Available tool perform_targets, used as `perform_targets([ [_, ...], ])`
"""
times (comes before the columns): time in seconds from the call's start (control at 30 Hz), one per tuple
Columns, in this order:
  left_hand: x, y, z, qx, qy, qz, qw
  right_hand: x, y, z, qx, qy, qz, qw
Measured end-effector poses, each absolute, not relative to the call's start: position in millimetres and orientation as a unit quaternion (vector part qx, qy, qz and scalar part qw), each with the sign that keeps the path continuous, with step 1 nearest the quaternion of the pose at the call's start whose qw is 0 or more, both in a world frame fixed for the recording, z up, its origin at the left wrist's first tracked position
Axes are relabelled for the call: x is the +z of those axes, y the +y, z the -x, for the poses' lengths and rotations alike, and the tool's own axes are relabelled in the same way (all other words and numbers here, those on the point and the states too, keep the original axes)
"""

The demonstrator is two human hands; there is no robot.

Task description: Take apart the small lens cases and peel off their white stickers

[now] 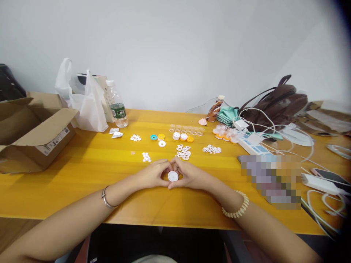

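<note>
A white round plastic cap (173, 176) is held between both hands above the near middle of the table. My left hand (154, 173) curls its fingers and thumb against the cap's left side. From the other side my right hand (189, 174) grips it, and the fingertips of both hands meet behind it. Just beyond lie a pile of white openwork plastic pieces (183, 152) and a cluster of small white discs (146, 157). Farther back are a teal ring (154, 137), an orange ring (161, 137), white caps (176, 136) and a row of clear cups (187, 130).
An open cardboard box (41, 137), a white plastic bag (89, 106) and a water bottle (119, 109) stand at left. To the right are a power strip (253, 145) with cables, a brown bag (279, 104), a drink bottle (215, 110) and a phone (330, 176).
</note>
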State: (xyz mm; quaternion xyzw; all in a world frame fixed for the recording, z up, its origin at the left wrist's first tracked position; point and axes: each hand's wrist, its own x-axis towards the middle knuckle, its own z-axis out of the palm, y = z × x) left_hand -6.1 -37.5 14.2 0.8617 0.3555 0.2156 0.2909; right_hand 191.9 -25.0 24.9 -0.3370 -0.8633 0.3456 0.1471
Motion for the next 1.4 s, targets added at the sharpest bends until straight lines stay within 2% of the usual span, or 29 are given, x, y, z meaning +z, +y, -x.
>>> perform_targets([
  [0.33,10.2,-39.0,1.1,0.204,0.369,-0.854,0.306,41.2,-35.4,-187.0,0.236,-0.917,0.290,0.136],
  [0.57,8.6,-36.8,1.8,0.217,0.344,-0.862,0.302,48.5,-38.3,-188.8,0.247,-0.918,0.286,0.116],
  [0.8,16.9,-34.7,1.8,0.204,0.327,-0.872,0.301,48.7,-36.8,-190.7,0.318,-0.903,0.263,0.117],
  [1.0,18.7,-34.9,4.8,0.205,0.322,-0.868,0.316,47.2,-35.9,-193.4,0.304,-0.915,0.235,0.123],
  [1.1,15.0,-33.7,6.2,0.203,0.338,-0.865,0.312,45.2,-32.7,-197.8,0.275,-0.913,0.245,0.179],
  [1.23,9.1,-32.2,6.5,0.211,0.338,-0.866,0.302,43.4,-8.7,-214.2,0.190,-0.853,0.330,0.356],
  [1.3,7.9,-31.9,6.2,0.213,0.337,-0.866,0.302,41.6,12.8,-226.8,0.149,-0.801,0.403,0.417],
  [1.4,8.2,-32.2,5.7,0.209,0.343,-0.864,0.304,34.8,49.1,-245.7,0.142,-0.728,0.491,0.457],
])
